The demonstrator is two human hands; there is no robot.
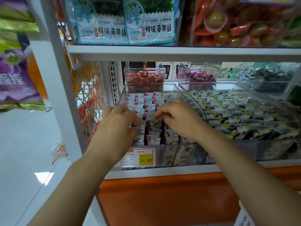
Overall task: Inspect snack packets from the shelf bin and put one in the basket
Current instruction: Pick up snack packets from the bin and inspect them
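Note:
A clear shelf bin (169,86) holds several rows of small grey snack packets (147,101) with red dots and cloud marks. Both hands reach into its near end. My left hand (119,124) has its fingers curled down on the packets at the left, pinching one with a red mark. My right hand (178,119) pinches the top of a packet near the bin's middle. A corner of a white basket (243,216) shows at the bottom right.
A yellow price tag reading 15.80 (141,158) is on the bin's front. A second clear bin (241,115) with yellow-marked packets stands to the right. Smaller candy boxes (145,77) sit behind. Seaweed bags (123,22) fill the shelf above. An orange base panel (162,198) lies below.

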